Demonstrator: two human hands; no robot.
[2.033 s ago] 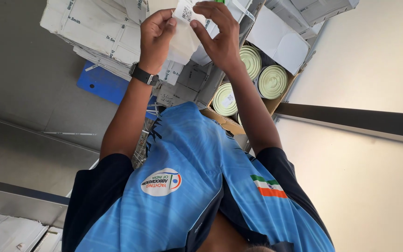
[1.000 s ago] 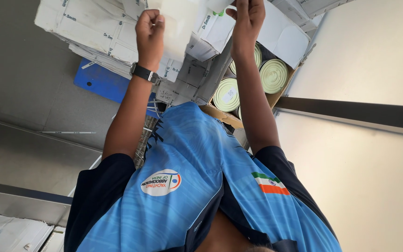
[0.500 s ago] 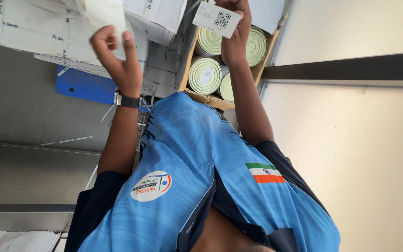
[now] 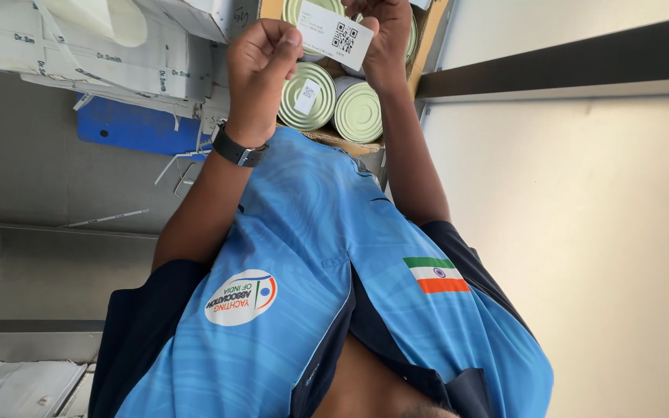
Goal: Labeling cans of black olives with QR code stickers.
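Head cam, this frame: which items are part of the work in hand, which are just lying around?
In hand:
- white code label, pinched by left hand and right hand
- pale green tins in cardboard box, one already labelled

Lying about:
- white flattened cartons
- blue board
- loose strip on grey floor

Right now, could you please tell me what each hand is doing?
Left hand: closed, pinching one end of the white label.
Right hand: closed on the label's other end, above the open box of tins.
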